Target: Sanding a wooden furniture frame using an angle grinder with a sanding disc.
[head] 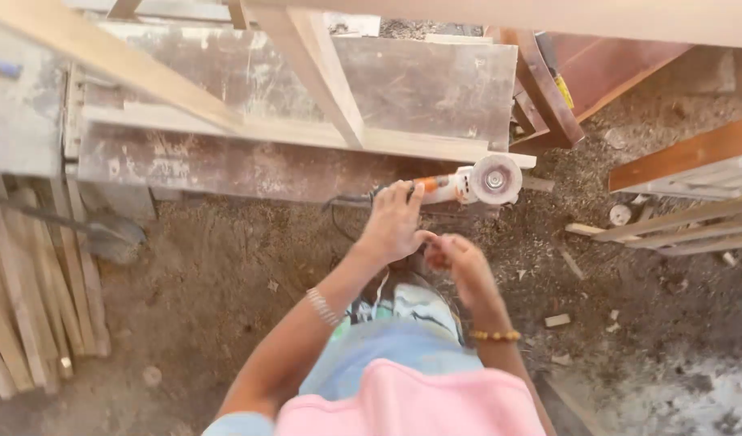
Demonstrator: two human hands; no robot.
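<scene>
Head view: an orange and white angle grinder (460,186) is held by its body in the left hand (393,222), fingers wrapped round it. The grinder is seen just below the long pale plank (306,133), and its round, fuzzy disc (495,179) is just under the plank's right end. The right hand (456,257) is half closed below the grinder; something small may be pinched in it, but that cannot be told through the blur. A firm grip should be kept, with fingers well back from the disc. The plank looks smooth and flat. Below the plank, the dirt floor (225,282) is covered with rough, crumbly sawdust.
</scene>
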